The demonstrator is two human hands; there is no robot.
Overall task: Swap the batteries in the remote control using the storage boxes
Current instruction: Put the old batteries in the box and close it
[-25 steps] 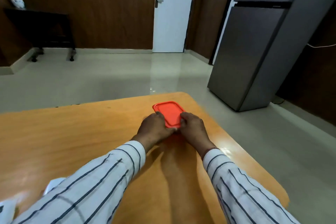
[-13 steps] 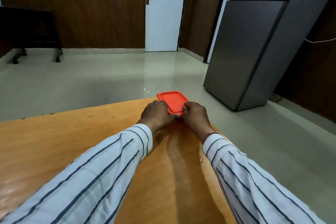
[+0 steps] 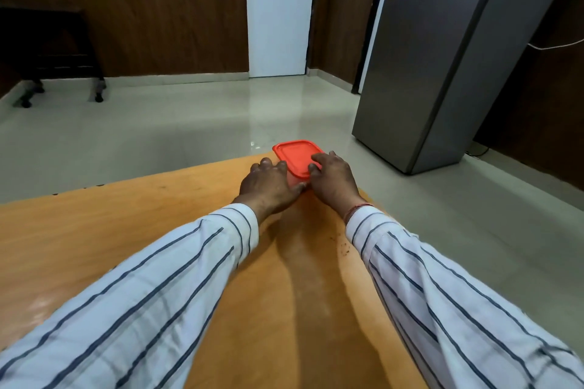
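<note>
Both hands clasp storage box [image 3: 295, 178]: left hand [image 3: 268, 185], right hand [image 3: 331, 178].

Both arms wear long shirt sleeves — white cloth crossed by thin dark-blue stripes running lengthwise, with a band of stripes around each buttoned cuff. The left sleeve [image 3: 151, 287] and the right sleeve [image 3: 442, 290] match. A thin reddish thread band [image 3: 355, 209] circles the right wrist — just above the cuff. Both hands are bare.
</note>
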